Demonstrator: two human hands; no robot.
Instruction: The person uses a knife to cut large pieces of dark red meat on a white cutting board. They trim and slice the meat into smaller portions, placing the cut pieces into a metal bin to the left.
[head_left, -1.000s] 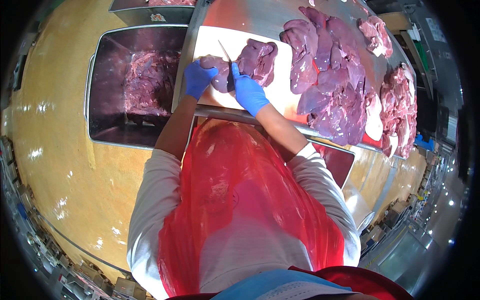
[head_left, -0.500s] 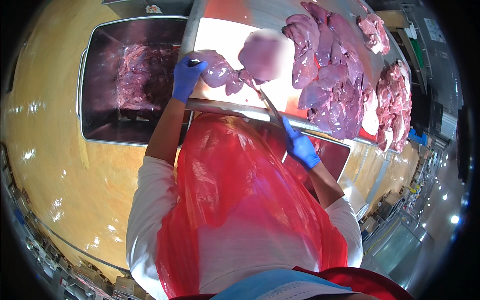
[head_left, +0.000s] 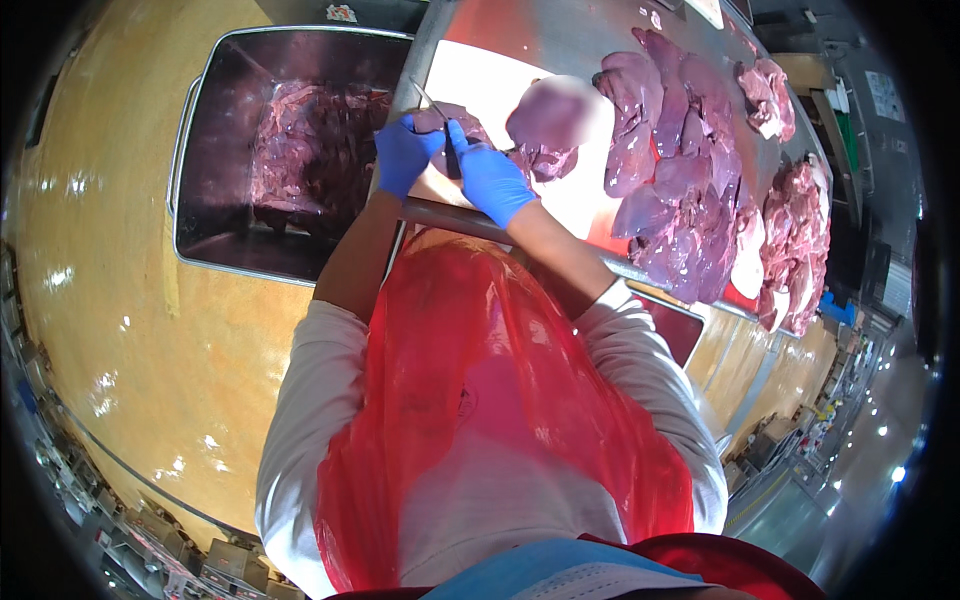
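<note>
A white cutting board (head_left: 470,68) lies at the table's near left corner. My left hand (head_left: 405,155), in a blue glove, is closed on the left end of a dark purple piece of liver (head_left: 468,120) on that board. In my right hand (head_left: 490,180), also gloved in blue, is a knife (head_left: 430,101); its thin blade points far left, just above the liver and beside my left fingers. Part of the handle is hidden by my fingers. To the right on the board rests another lobe of liver (head_left: 545,125), its upper part blurred.
Left of the table stands a deep metal bin (head_left: 205,240) holding dark red meat pieces (head_left: 290,150). A heap of livers (head_left: 680,170) covers the table right of the board. Paler meat cuts (head_left: 795,240) lie farther right. Below the table edge is a red-lined container (head_left: 675,325).
My right hand has swung left and up with the knife, from the board's near edge to beside my left hand. My left hand still grips the liver. The view has shifted slightly.
</note>
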